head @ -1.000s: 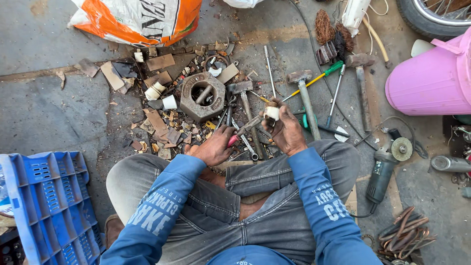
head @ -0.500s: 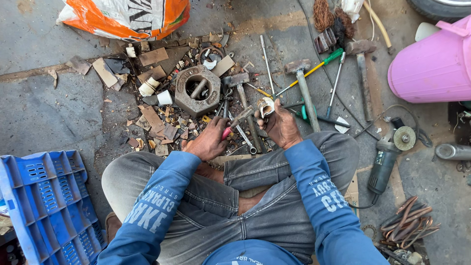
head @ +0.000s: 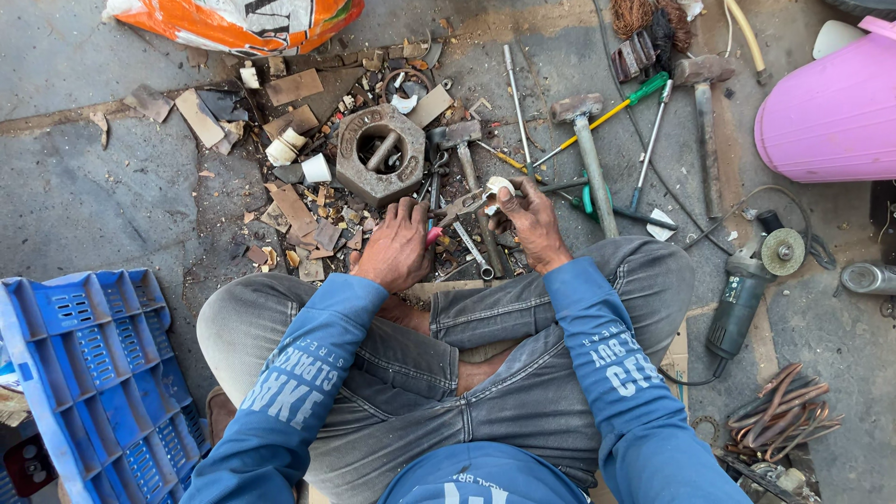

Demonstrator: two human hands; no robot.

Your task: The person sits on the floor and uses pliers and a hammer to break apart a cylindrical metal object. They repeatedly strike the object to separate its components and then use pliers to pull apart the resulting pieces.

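Both hands have drawn slightly closer together over the scrap pile since the earlier frames, and the right hand now pinches a small pale round piece at its fingertips — its grip is closed on that piece, held just above the concrete floor. Left hand wraps the pink-handled metal pliers, grip clamped on the handles, with the jaws pointing toward the pale piece and nearly touching it. Just beyond the left hand sits a heavy rusty hexagonal metal block with a round hole, amid broken brown and white fragments. Near the right hand lie a grey-handled hammer and a long screwdriver with a green handle. Well off to the right rests a dark green angle grinder, below a pink plastic tub. A blue plastic crate stands beside the left knee — apart from the tools.
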